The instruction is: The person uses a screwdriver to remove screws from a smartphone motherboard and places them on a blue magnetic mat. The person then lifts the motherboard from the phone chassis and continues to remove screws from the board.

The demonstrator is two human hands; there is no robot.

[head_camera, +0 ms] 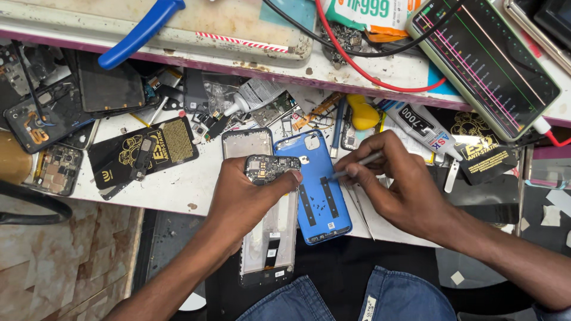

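My left hand (244,196) grips an opened phone frame (270,238) near its top, the thumb lying across the dark circuit board (267,166). A blue phone back cover (315,196) lies inside-up just right of it, with two black adhesive strips. My right hand (398,184) pinches a thin metal tool (357,166) like a pen, its tip down on the blue cover near one strip. A pair of tweezers (360,208) lies under that hand.
The white bench (172,187) is crowded: black anti-static sheets (148,148), dismantled phones (47,119), glue tubes (428,128), a yellow pick (363,113). A raised shelf holds a blue-handled tool (140,32), red and black leads (351,56) and a lit phone (485,59).
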